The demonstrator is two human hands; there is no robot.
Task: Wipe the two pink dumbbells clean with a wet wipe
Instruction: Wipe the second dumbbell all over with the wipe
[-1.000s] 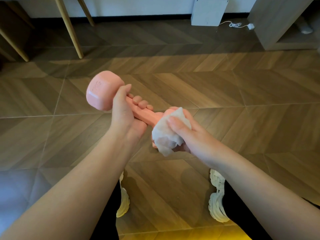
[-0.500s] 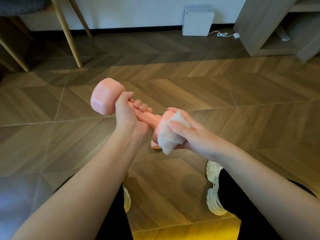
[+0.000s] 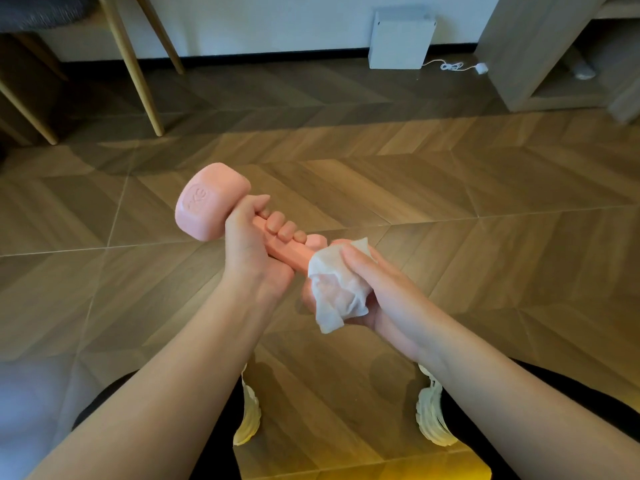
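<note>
One pink dumbbell (image 3: pixel 207 202) is held in the air over the floor, tilted with its far head up and to the left. My left hand (image 3: pixel 252 251) is wrapped around its handle. My right hand (image 3: pixel 377 289) presses a crumpled white wet wipe (image 3: pixel 337 289) around the near head, which the wipe and my fingers mostly hide. Only this one dumbbell is in view.
Wooden herringbone floor (image 3: pixel 450 220) spreads all around. Wooden chair legs (image 3: pixel 135 74) stand at the back left. A white box (image 3: pixel 398 39) with a cable sits by the wall, and a wooden shelf unit (image 3: pixel 540 57) is at the back right. My white shoes (image 3: pixel 431 417) are below.
The view has tilted up and nearer. My right hand has turned the wipe around the near head, and the dumbbell has stayed gripped by my left hand.
</note>
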